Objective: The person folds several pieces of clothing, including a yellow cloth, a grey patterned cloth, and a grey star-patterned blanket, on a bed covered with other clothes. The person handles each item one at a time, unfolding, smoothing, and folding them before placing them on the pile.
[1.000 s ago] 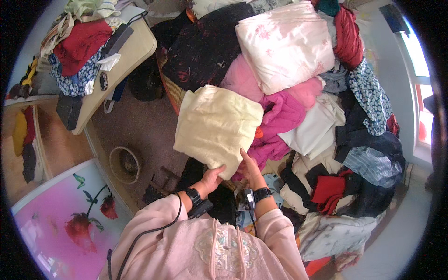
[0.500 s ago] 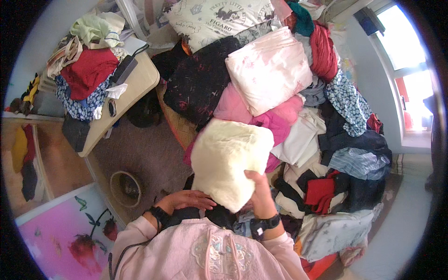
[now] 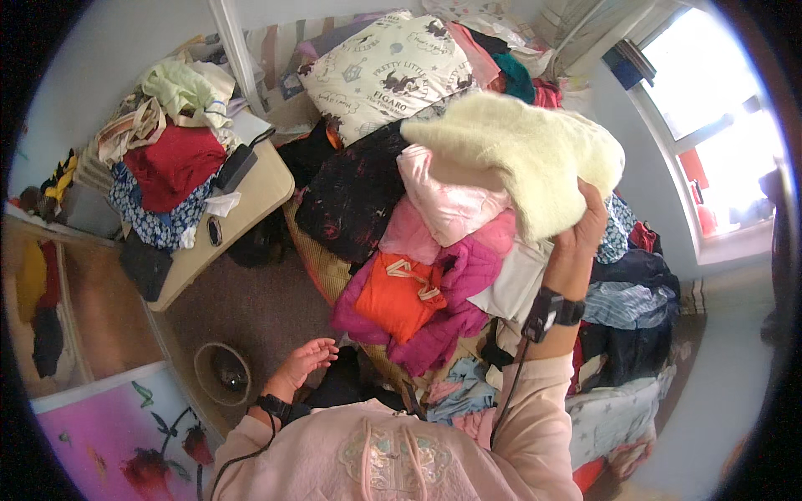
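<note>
My right hand [image 3: 582,227] grips the lower right edge of a folded, fuzzy cream garment [image 3: 535,159], held out over the far right part of the clothes pile. Part of a folded pale pink cloth [image 3: 447,196] shows beneath it. Near my lap, my left hand [image 3: 306,366] holds nothing, its fingers stretched toward the right and apart. In front of me lies a folded orange-red garment with a pale drawstring [image 3: 401,292], on top of a magenta quilted garment [image 3: 455,313].
At the far middle rests a printed white pillow [image 3: 393,75], with a dark floral cloth [image 3: 355,192] before it. Clothes heap on a beige table [image 3: 251,200] at the left. A round bin [image 3: 222,373] stands on the floor. A bright window [image 3: 710,108] is at the right.
My right hand has carried the cream garment up, away and to the right. The orange-red garment is now uncovered. My left hand has come away from the cream garment's lower edge.
</note>
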A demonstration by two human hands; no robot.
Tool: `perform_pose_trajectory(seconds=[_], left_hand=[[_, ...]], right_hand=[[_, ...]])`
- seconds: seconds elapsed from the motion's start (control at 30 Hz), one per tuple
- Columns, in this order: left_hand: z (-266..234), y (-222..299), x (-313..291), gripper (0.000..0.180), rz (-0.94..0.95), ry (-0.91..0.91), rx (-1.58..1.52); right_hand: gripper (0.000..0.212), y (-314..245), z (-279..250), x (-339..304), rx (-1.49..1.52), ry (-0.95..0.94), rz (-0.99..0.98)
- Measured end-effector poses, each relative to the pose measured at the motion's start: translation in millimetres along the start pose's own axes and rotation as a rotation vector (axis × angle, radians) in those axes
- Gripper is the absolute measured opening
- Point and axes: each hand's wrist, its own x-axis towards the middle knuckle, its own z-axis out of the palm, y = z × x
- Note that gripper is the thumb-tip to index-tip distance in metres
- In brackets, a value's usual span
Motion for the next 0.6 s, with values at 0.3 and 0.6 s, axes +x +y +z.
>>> perform_pose_trajectory(seconds=[0.3,0.6], left_hand=[[2.3,1.9,30.5,0.026,-0.123,-0.016,0.262],[3.8,2.0,113.0,0.019,-0.041,-0.127,0.871]], right_hand=[[0.017,94.4,-125.4,-66.0,-0.297,0.115,0.344],[0.028,149.2,-225.7,-353.6,-0.476,0.536,0.780]])
